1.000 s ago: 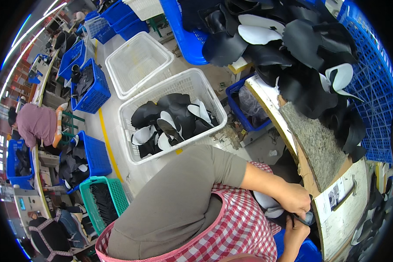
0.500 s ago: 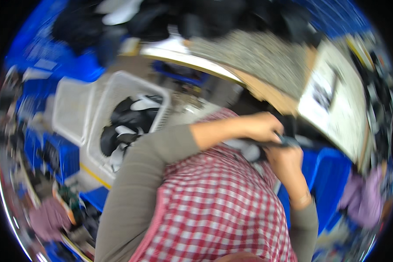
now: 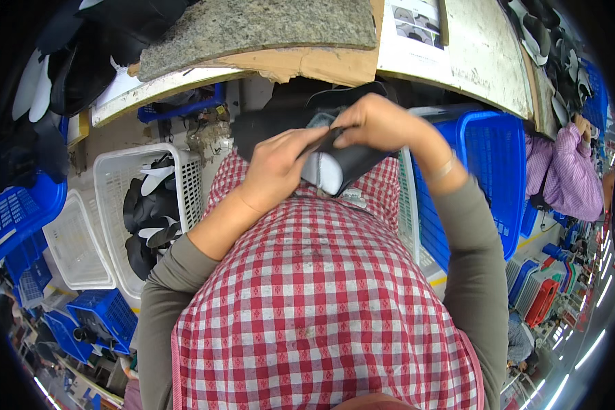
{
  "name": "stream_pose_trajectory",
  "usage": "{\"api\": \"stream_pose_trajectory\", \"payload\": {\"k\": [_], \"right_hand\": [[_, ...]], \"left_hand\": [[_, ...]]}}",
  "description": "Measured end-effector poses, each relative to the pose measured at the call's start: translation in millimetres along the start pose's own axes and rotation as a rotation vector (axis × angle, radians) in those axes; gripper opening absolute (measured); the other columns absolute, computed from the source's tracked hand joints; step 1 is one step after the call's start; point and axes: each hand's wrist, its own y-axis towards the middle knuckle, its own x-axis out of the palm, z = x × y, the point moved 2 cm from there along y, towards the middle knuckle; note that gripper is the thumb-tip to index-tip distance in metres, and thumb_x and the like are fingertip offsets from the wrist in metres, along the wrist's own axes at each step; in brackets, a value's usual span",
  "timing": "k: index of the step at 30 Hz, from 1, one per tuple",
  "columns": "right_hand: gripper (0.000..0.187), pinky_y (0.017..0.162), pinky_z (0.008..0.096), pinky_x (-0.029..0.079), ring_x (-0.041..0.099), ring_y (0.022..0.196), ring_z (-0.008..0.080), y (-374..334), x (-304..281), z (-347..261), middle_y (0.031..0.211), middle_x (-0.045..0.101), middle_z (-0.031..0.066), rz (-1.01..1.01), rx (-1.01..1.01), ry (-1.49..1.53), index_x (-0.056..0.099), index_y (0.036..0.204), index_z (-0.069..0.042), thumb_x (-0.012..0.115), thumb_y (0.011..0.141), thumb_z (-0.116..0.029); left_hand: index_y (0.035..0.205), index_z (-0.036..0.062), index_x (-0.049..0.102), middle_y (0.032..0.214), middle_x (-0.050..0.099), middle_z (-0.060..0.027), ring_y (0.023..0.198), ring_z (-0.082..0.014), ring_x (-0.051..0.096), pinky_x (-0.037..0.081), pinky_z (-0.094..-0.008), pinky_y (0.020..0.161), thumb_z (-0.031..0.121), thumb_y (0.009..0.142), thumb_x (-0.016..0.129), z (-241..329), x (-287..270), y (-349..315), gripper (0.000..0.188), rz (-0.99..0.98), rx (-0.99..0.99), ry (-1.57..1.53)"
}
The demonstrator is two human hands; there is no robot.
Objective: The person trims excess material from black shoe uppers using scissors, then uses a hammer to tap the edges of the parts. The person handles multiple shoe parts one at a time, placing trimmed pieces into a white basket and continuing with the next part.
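A black shoe upper [image 3: 363,162] with a white and grey inner side lies across my lap, just under the table's front edge. My left hand [image 3: 275,166] reaches over it from the left, fingers closed on its raised middle edge. From the right, my right hand [image 3: 374,124] pinches the same edge between thumb and fingers, close to the left fingertips. The white part of the lining shows below the hands. What the fingertips grip exactly is partly hidden.
Ahead stands a worktable with a grey stone slab [image 3: 266,35] and a picture sheet [image 3: 417,24]. Black uppers fill a white basket [image 3: 191,181] at my left. A blue crate [image 3: 495,157] stands at my right. Another person's purple sleeve [image 3: 568,171] shows far right.
My view has turned rightward and steadied. Both hands have come from the right to the middle over my lap, still on the black upper, which now lies more spread out.
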Motion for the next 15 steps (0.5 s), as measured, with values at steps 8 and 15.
{"api": "stream_pose_trajectory", "payload": {"k": [8, 15], "right_hand": [[0.027, 0.078, 0.0319, 0.054, 0.069, 0.083, 0.0213, 11, 17, 42, 0.094, 0.076, 0.0128, -0.085, 0.123, 0.163, 0.078, 0.105, -0.001, 0.082, 0.086, -0.02], [0.027, 0.066, 0.0431, 0.054, 0.071, 0.076, 0.035, -11, 16, 5, 0.084, 0.074, 0.0139, 0.21, 0.009, -0.171, 0.081, 0.102, -0.013, 0.082, 0.081, -0.03]], "left_hand": [[0.113, 0.0086, 0.076, 0.131, 0.071, -0.0077, 0.125, -0.0255, 0.065, 0.054, -0.0399, 0.104, 0.001, 0.085, 0.066, -26, 1, -19, 0.03, -0.597, 0.324, 0.33], [0.112, 0.0004, 0.071, 0.104, 0.062, -0.0062, 0.087, -0.0133, 0.059, 0.051, -0.0287, 0.081, 0.006, 0.096, 0.07, -59, -14, 38, 0.017, -0.324, -0.388, -0.136]]}}
